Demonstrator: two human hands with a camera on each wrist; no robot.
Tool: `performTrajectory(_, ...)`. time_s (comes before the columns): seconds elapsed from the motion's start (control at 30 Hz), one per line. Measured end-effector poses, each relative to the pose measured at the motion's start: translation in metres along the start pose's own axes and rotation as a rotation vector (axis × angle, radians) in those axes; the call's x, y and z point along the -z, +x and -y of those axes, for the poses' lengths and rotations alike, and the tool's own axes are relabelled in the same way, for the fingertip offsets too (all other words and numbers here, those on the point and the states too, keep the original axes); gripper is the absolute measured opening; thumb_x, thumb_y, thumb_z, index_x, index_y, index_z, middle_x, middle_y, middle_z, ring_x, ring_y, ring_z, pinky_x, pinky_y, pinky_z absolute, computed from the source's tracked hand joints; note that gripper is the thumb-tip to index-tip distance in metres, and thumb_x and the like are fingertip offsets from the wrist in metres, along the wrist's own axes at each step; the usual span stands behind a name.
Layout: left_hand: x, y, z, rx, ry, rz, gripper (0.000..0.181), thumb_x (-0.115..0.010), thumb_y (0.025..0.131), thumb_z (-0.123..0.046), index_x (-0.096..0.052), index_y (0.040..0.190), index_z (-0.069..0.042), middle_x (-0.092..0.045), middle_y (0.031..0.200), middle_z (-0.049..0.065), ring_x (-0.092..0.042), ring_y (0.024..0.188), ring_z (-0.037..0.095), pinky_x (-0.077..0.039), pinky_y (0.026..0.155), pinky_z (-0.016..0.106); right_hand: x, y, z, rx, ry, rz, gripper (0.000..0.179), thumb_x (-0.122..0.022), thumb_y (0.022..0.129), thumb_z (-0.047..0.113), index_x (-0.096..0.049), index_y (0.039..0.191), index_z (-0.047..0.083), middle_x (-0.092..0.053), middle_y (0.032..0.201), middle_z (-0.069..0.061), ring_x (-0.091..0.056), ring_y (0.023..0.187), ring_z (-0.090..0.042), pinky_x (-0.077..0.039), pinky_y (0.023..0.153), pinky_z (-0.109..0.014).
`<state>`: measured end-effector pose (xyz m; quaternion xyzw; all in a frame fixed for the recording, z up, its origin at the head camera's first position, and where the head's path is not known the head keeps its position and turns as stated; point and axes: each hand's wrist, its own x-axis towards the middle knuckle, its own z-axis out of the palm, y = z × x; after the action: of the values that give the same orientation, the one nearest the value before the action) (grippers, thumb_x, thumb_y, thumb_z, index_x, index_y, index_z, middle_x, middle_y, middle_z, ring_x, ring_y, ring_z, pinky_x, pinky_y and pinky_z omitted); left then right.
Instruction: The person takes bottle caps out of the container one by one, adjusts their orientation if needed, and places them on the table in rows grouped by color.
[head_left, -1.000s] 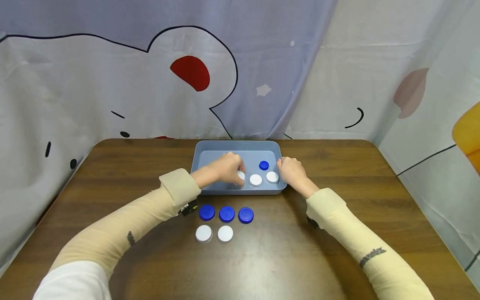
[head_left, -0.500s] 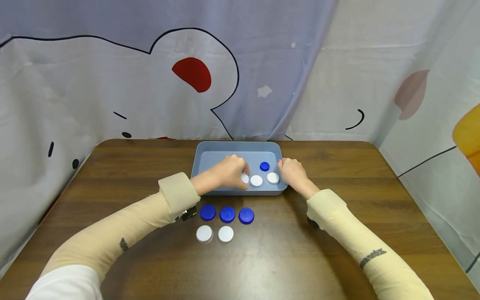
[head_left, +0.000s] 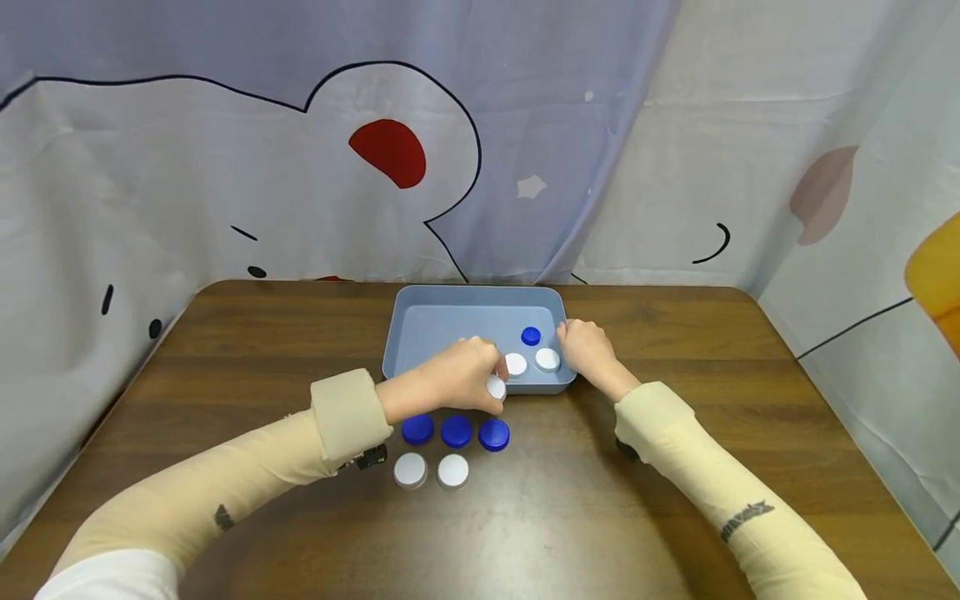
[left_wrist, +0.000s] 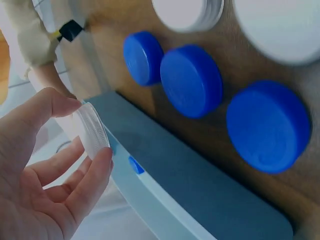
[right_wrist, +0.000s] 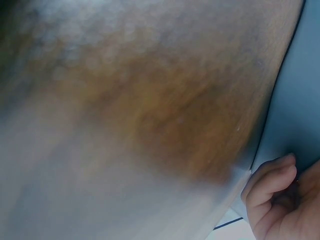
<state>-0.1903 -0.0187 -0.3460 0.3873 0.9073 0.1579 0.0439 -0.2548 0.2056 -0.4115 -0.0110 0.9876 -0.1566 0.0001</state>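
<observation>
In the head view my left hand [head_left: 467,375] pinches a white bottle cap [head_left: 496,387] above the front rim of a blue-grey tray [head_left: 450,321]. The left wrist view shows the cap's ridged side [left_wrist: 91,131] between thumb and fingertips, tilted on edge. My right hand [head_left: 588,348], fingers curled, grips the tray's right wall; how the fingers wrap the rim is partly hidden. Inside the tray lie a blue cap [head_left: 531,336], a white cap [head_left: 515,365] and another white cap [head_left: 547,359], all toward the right.
Before the tray, a row of blue caps [head_left: 456,432] lies on the wooden table [head_left: 570,517]. Two white caps [head_left: 410,471] sit nearer the front. A patterned curtain [head_left: 300,183] hangs behind the table's back edge.
My left hand has lifted the white cap out of the tray and brought it toward me, over the front rim. My right hand has stayed at the tray's right side.
</observation>
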Motion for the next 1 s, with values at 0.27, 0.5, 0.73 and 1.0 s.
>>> performTrajectory(0.27,-0.009,-0.014,-0.014,-0.032,-0.032,0.030,0.025,-0.082,0.064,-0.026,-0.073,0.082,-0.011,-0.068,0.085,0.002,-0.060,0.074,0.012,-0.047,0.060,0.020,-0.001,-0.004,0.000,-0.003,0.003,0.009,0.040,-0.035,0.100,0.025,-0.061,0.087,-0.002,-0.066,0.106,-0.029,-0.063,0.098,-0.048,-0.050,0.080,-0.056)
performTrajectory(0.5,-0.017,-0.022,-0.020,-0.056,-0.029,0.043,0.022,-0.081,0.063,-0.025,-0.072,0.079,-0.012,-0.066,0.080,-0.001,-0.056,0.069,0.007,-0.043,0.057,0.019,-0.001,-0.003,0.001,0.001,0.007,0.004,0.040,-0.035,0.100,0.024,-0.061,0.087,-0.002,-0.065,0.106,-0.030,-0.062,0.098,-0.049,-0.050,0.080,-0.057)
performTrajectory(0.73,-0.024,-0.029,-0.024,-0.083,-0.009,0.055,0.020,-0.080,0.062,-0.023,-0.072,0.077,-0.013,-0.065,0.076,-0.002,-0.053,0.065,0.006,-0.041,0.053,0.016,0.000,-0.001,0.002,0.009,0.008,0.002,0.040,-0.035,0.100,0.025,-0.061,0.086,-0.002,-0.066,0.105,-0.029,-0.062,0.098,-0.048,-0.050,0.080,-0.056)
performTrajectory(1.0,-0.037,-0.036,-0.031,-0.072,-0.003,0.092,0.021,-0.081,0.062,-0.024,-0.073,0.078,-0.014,-0.066,0.079,-0.002,-0.054,0.068,0.005,-0.041,0.054,0.014,-0.001,-0.001,0.001,0.001,0.008,-0.003,0.039,-0.035,0.100,0.025,-0.061,0.086,-0.001,-0.066,0.105,-0.030,-0.062,0.097,-0.049,-0.050,0.079,-0.057)
